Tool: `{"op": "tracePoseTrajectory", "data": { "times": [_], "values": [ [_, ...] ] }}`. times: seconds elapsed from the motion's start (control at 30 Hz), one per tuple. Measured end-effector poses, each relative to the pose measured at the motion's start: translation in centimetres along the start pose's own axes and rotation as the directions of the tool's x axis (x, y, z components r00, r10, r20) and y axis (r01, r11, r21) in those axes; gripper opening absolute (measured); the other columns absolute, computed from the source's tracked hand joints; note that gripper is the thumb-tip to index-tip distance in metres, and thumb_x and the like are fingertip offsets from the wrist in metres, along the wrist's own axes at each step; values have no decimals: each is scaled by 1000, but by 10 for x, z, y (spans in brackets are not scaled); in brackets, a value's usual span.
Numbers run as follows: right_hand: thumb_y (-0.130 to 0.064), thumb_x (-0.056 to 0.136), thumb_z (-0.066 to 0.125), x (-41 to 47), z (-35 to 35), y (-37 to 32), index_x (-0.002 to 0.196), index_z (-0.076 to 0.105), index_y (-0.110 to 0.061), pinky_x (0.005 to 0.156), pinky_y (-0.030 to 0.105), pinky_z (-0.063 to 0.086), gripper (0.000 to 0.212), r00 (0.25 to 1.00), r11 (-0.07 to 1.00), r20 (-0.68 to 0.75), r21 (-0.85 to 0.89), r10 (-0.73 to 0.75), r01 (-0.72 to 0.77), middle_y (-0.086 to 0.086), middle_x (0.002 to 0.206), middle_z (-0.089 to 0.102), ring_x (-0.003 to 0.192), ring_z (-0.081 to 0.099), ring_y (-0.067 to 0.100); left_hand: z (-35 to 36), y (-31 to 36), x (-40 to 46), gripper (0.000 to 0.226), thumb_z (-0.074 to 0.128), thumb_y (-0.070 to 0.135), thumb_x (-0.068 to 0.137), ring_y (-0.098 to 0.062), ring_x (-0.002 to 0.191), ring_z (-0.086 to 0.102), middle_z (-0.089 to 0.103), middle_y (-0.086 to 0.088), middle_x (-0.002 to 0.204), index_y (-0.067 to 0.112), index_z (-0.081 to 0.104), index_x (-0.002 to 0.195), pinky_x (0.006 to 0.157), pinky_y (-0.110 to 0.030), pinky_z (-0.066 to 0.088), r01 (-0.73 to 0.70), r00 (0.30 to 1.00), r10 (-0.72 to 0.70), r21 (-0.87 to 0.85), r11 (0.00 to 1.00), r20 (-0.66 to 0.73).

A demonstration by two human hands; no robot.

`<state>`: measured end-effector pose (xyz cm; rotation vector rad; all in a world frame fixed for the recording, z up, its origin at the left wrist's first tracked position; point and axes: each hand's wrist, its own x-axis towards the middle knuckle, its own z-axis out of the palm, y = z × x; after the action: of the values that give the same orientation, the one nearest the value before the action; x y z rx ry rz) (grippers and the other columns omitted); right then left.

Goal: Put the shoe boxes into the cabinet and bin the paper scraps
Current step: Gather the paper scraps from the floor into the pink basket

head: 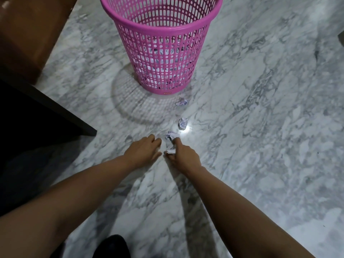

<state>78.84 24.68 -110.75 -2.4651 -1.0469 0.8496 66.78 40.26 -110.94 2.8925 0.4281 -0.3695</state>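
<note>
Reaching low over the marble floor (260,108), the right hand (183,155) pinches a crumpled paper scrap (170,139) between thumb and forefinger, with what looks like a second small white piece (170,151) tucked under the thumb. The left hand (144,150) hovers just beside it, fingers loosely curled and holding nothing that can be seen. Two more scraps lie further out on the floor: one (183,123) near a bright glare spot, the other (182,102) just in front of the pink bin (162,43), which stands upright and already seems to hold some paper at its bottom. A dark cabinet edge (55,112) and brown furniture (28,34) sit off to the left; no shoe boxes are in view.

The likely trouble is the grip: with two pieces in one pinch, the smaller could slip free on the way up. The pale scraps also blend into the veined marble, so one might be overlooked. The bin's open lattice could let a tiny piece fall through.
</note>
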Motion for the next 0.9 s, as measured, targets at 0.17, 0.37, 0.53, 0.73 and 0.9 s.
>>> {"op": "tracePoseTrajectory", "data": {
  "times": [0.17, 0.37, 0.53, 0.73, 0.9],
  "values": [
    [-32, 87, 59, -4, 5, 6, 91, 52, -22, 62, 34, 40, 13, 999, 998, -45, 58, 22, -19, -1, 78, 62, 70, 55, 26, -1, 4, 6, 10, 54, 25, 90, -29, 75, 58, 56, -3, 93, 17, 51, 96, 62, -44, 50, -21, 1000, 21, -232, 972, -4],
    [-16, 84, 57, 16, -34, 32, 75, 48, -18, 56, 35, 41, 13, 928, 931, -295, 344, 227, -118, 3, 64, 61, 62, 56, 26, -18, 6, 36, 4, 47, 26, 89, -19, 83, 53, 58, 6, 93, 26, 47, 93, 61, -38, 46, -18, 976, -47, -291, 957, -215],
    [-24, 89, 52, 55, -68, 34, 102, 54, -32, 68, 39, 52, 16, 937, 941, -307, 334, 169, -61, 1, 86, 69, 79, 65, 29, -23, 15, 74, 17, 46, 38, 89, -24, 93, 53, 52, 5, 95, 22, 47, 94, 57, -37, 44, 6, 945, -78, -222, 975, -316],
    [-58, 90, 60, 91, -64, 28, 106, 46, -28, 64, 35, 44, 37, 988, 999, -153, -29, 10, -14, -9, 89, 62, 78, 60, 22, 0, 20, 89, 48, 58, 65, 80, -25, 89, 51, 52, 0, 97, 24, 49, 105, 64, -40, 47, -46, 965, 28, -61, 997, -262],
    [-37, 84, 64, 106, -68, 32, 91, 43, -25, 61, 35, 43, 26, 988, 999, -152, 38, 5, 1, -2, 82, 64, 76, 60, 30, 4, 5, 94, 17, 60, 31, 78, -26, 78, 58, 53, 1, 83, 19, 49, 81, 51, -38, 45, -62, 940, 20, -112, 992, -340]
  ]
}}
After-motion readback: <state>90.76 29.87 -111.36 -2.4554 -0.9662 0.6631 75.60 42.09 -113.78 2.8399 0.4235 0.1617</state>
